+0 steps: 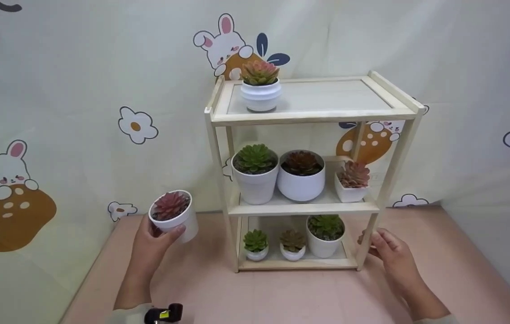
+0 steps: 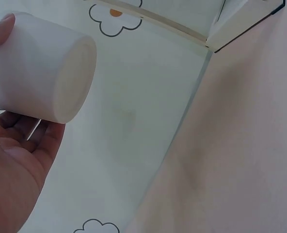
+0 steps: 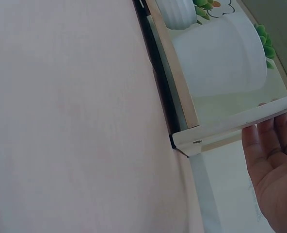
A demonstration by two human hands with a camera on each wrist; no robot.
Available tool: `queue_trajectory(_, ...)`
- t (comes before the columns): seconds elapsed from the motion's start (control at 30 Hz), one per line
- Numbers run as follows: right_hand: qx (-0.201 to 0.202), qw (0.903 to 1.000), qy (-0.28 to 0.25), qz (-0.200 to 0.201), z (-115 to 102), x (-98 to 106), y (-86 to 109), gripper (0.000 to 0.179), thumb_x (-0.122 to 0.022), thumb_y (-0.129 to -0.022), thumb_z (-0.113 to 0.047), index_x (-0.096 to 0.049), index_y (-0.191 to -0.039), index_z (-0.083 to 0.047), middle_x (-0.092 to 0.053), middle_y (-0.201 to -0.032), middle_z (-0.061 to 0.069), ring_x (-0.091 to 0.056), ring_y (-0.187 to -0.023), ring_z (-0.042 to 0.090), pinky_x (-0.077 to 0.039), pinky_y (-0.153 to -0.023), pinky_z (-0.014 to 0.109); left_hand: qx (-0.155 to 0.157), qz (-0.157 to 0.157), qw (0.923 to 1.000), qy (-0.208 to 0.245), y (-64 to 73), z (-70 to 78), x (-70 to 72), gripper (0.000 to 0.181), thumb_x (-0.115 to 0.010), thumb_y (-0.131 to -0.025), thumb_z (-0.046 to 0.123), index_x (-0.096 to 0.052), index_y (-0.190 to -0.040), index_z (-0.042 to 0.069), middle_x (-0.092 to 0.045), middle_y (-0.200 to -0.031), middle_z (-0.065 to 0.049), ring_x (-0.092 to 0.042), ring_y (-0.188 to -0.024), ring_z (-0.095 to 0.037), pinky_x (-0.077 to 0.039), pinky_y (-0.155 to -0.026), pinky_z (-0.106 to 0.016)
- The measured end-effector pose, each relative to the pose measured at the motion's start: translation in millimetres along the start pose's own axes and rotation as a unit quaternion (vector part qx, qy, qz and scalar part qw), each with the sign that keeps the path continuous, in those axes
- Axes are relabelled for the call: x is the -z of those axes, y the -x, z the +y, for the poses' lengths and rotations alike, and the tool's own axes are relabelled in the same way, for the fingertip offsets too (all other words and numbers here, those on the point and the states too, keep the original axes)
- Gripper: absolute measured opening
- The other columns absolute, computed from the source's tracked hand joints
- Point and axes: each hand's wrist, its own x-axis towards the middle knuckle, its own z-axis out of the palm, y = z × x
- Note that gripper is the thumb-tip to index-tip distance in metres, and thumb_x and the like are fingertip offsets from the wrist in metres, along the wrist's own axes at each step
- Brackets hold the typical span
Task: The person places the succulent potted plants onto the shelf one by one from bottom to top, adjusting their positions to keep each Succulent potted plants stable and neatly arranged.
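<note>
My left hand [image 1: 149, 243] holds a white pot with a red succulent [image 1: 172, 207], thumb on the near side, off the table to the left of the shelf. The pot leans; in the left wrist view its pale base [image 2: 75, 80] faces the camera, with fingers underneath. A three-tier wooden plant shelf [image 1: 295, 209] stands in the middle. At its lower right front post, my right hand [image 1: 392, 252] grips the wood, fingertips showing past the post's inner side. In the right wrist view the fingers [image 3: 260, 150] lie against that post [image 3: 245, 116].
On the top tier sits a ribbed white pot with a pink-green succulent [image 1: 260, 92]. The middle tier carries a green succulent [image 1: 255, 180], a dark one [image 1: 302, 180] and a pink one [image 1: 352, 186]. Three small potted plants stand on the bottom tier. A rabbit-print cloth [image 1: 79, 67] hangs behind.
</note>
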Motion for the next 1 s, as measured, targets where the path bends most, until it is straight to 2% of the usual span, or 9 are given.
queue_trajectory(0.27,-0.006,1.0,0.001,-0.002,-1.2,0.3,0.4,0.038,-0.05,-0.111,-0.027,-0.065,-0.121,0.007,-0.074,-0.107,0.008,-0.071,-0.102,0.009,-0.061,-0.089,0.024,-0.028,-0.012,0.9994,0.014,7.1,15.5,-2.3,0.091,-0.081,-0.092,0.027,-0.025,-0.162,0.01,-0.036,-0.165,-0.014,-0.033,-0.155,-0.036,-0.035,-0.123,-0.051)
queue_trajectory(0.5,-0.008,1.0,-0.003,-0.003,-1.1,0.1,0.1,0.041,-0.049,-0.112,-0.026,-0.062,-0.126,0.01,-0.073,-0.106,0.001,-0.071,-0.102,0.008,-0.06,-0.09,0.024,-0.061,-0.034,0.9972,0.026,11.8,26.4,-6.9,0.088,-0.082,-0.09,0.021,-0.031,-0.16,0.01,-0.04,-0.163,-0.013,-0.031,-0.156,-0.035,-0.027,-0.127,-0.055)
queue_trajectory(1.0,-0.027,0.9994,0.01,-0.018,-1.2,2.0,-0.4,0.044,-0.049,-0.111,-0.036,-0.064,-0.127,0.003,-0.072,-0.117,0.01,-0.069,-0.108,0.006,-0.059,-0.095,0.024,-0.076,-0.06,0.9948,0.031,23.8,45.4,-15.1,0.09,-0.087,-0.083,0.016,-0.036,-0.158,0.012,-0.044,-0.161,-0.013,-0.034,-0.155,-0.035,-0.025,-0.127,-0.056)
